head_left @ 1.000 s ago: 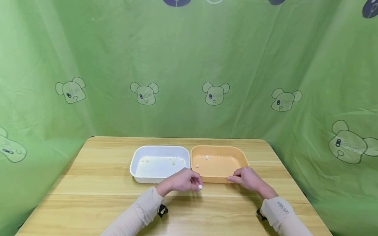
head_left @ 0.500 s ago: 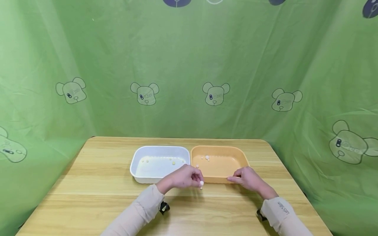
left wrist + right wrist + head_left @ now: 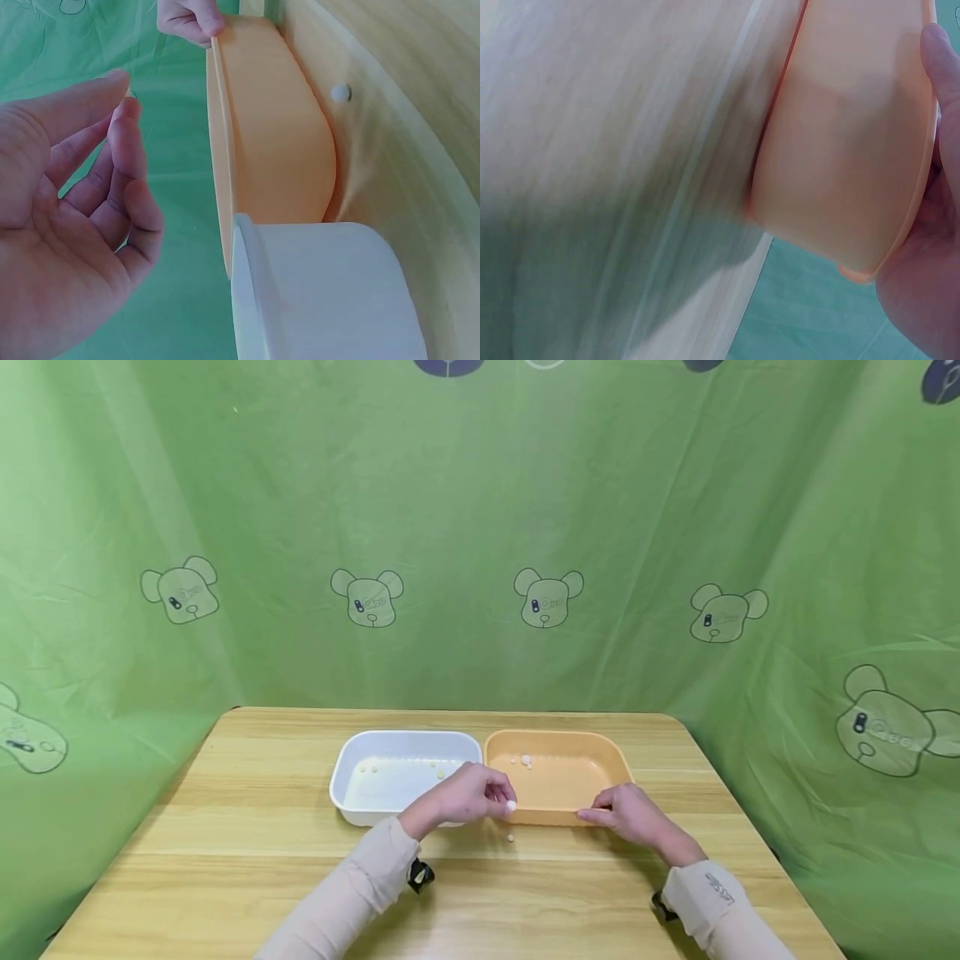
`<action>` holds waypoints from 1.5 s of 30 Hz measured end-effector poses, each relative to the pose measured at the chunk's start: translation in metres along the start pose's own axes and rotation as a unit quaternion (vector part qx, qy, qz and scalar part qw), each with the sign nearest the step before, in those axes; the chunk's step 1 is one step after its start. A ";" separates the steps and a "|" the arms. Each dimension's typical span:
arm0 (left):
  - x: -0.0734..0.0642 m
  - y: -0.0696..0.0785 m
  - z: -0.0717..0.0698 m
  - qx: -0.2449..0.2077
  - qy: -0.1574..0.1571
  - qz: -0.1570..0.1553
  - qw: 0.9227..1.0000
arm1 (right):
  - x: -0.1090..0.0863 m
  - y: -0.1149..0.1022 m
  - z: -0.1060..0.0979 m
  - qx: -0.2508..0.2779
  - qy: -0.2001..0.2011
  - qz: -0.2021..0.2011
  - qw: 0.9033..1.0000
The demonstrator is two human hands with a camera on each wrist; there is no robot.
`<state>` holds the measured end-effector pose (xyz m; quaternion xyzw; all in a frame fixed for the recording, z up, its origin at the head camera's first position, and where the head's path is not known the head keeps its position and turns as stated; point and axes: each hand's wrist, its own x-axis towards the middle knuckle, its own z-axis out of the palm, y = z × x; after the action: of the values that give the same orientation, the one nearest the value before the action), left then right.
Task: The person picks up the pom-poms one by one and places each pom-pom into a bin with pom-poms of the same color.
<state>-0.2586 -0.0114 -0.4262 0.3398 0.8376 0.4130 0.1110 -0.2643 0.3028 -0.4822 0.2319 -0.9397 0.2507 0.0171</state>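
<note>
Between thumb and fingertips, my left hand (image 3: 467, 793) pinches a small white ball (image 3: 512, 806), raised near the front left rim of the orange bin (image 3: 558, 817). In the left wrist view the fingers almost entirely hide that ball. Another small pale ball (image 3: 511, 838) lies on the table just in front of the bin; the left wrist view shows this loose ball (image 3: 341, 93) beside the orange wall. My right hand (image 3: 630, 814) grips the bin's front right rim, its thumb (image 3: 939, 56) along the outer side. Several small pale balls (image 3: 527, 760) sit inside the orange bin.
A white bin (image 3: 375, 817) stands directly left of the orange one, with several small yellowish pieces (image 3: 441, 774) in it. Part of it is behind my left hand. The wooden table (image 3: 225, 827) is enclosed by a green curtain (image 3: 457, 668).
My left hand has risen and moved away from me, carrying the white ball up to the orange rim. A smaller ball now shows on the table beneath it. The right hand has stayed put.
</note>
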 end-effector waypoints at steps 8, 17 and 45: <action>0.007 -0.004 -0.006 0.007 0.016 -0.003 1.000 | 0.000 0.000 0.000 -0.002 -0.005 0.008 1.000; 0.016 -0.009 -0.012 0.023 0.031 -0.014 0.999 | -0.001 -0.002 -0.001 -0.005 -0.001 -0.003 1.000; 0.046 -0.005 -0.029 0.072 0.052 -0.054 0.995 | -0.001 0.000 0.000 -0.008 0.001 -0.007 1.000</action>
<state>-0.3086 -0.0009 -0.4077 0.2792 0.8870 0.3619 0.0649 -0.2636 0.3031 -0.4821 0.2377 -0.9402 0.2430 0.0220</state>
